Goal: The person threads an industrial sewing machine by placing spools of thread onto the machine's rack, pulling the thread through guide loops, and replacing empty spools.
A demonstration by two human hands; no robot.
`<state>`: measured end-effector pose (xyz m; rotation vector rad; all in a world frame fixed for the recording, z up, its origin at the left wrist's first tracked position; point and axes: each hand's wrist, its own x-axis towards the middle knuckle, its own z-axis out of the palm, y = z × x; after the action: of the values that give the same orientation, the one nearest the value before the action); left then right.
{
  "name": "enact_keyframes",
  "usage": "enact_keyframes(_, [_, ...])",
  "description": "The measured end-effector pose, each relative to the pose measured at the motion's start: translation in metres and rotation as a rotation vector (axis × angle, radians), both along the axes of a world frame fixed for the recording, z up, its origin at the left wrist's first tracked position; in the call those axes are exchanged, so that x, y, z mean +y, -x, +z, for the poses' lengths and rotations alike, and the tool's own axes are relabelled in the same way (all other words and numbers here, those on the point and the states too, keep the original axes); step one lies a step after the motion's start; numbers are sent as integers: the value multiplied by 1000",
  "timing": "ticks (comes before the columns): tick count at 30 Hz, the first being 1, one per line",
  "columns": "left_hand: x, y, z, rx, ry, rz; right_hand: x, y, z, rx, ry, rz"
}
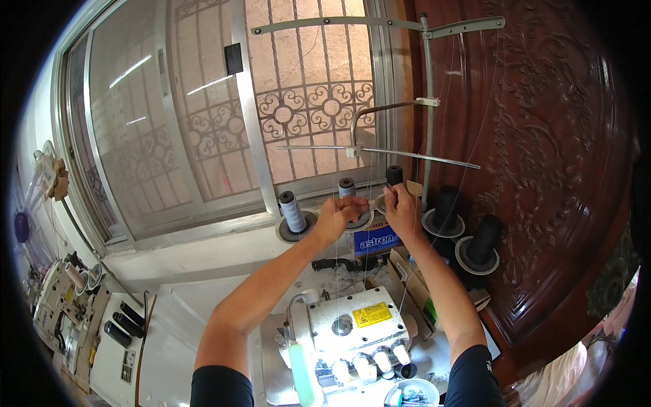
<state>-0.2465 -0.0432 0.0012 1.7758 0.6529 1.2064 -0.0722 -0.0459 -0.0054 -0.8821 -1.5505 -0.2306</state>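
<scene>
Both arms reach forward over a white overlock sewing machine (352, 312) to the thread cones behind it. My left hand (337, 218) is closed, thumb and fingers together, in front of a pale blue thread cone (346, 185). A little to its right, my right hand (401, 210) is pinched just below the top of a black thread cone (394, 175). The hands are apart, with fine threads hanging near them; whatever the fingertips hold is too thin to make out. Another pale blue thread cone (293, 213) stands left of my left hand.
Two black cones, one nearer (484, 239) and one farther (445, 209), stand right of my right arm. A metal thread stand (428, 129) with crossbars rises above the hands. Behind are a barred window (308, 102) and a carved wooden door (542, 169). A blue box (376, 239) sits below the hands.
</scene>
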Motion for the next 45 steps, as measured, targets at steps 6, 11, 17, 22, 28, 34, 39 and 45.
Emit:
enact_keyframes(6, [-3,4,2,27,-22,-15,-11,6,3,16,155,162])
enact_keyframes(11, [-7,3,2,-69,-30,-63,-21,10,1,-270,-25,-27])
enact_keyframes(17, [-13,1,8,21,-118,-61,-27,12,8,-428,-53,-127])
enact_keyframes(22, [-9,2,2,4,-142,-66,-27,14,8,-265,16,-57])
enact_keyframes(28, [-4,2,-3,60,-128,-65,-4,17,-1,517,470,805])
enact_keyframes(34, [0,2,1,279,-19,51,3,14,-22,734,521,1057])
enact_keyframes(39, [16,-15,22,132,8,139,0,12,-41,742,578,1001])
enact_keyframes(45, [14,-43,62,-183,228,-109,7,17,-41,512,441,667])
